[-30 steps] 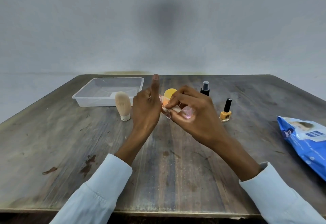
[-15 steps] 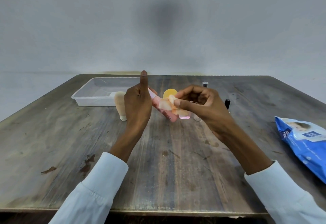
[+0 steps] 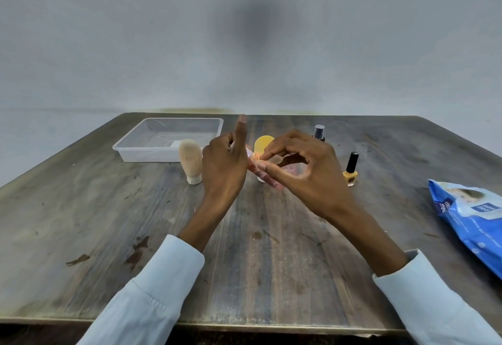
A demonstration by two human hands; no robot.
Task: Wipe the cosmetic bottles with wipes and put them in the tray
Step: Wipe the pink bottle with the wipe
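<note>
My left hand [image 3: 225, 165] holds a slim pink cosmetic bottle [image 3: 267, 179] above the table's middle, index finger pointing up. My right hand [image 3: 307, 173] pinches a small translucent wipe [image 3: 274, 159] against that bottle. A clear plastic tray [image 3: 152, 154] sits at the back left. A beige tube [image 3: 190, 164] stands on its white cap in front of the tray. A yellow tube [image 3: 263, 144] shows behind my hands, mostly hidden. A dark spray bottle [image 3: 319, 132] and a yellow nail polish [image 3: 350, 170] stand to the right.
A blue pack of wet wipes [image 3: 470, 217] lies at the right edge of the wooden table [image 3: 271, 263]. A grey wall rises behind the table. Dark stains mark the wood at the front left.
The pink bottle first slid out from between my hands and tilted down to the right. My right hand then came back over it with the wipe.
</note>
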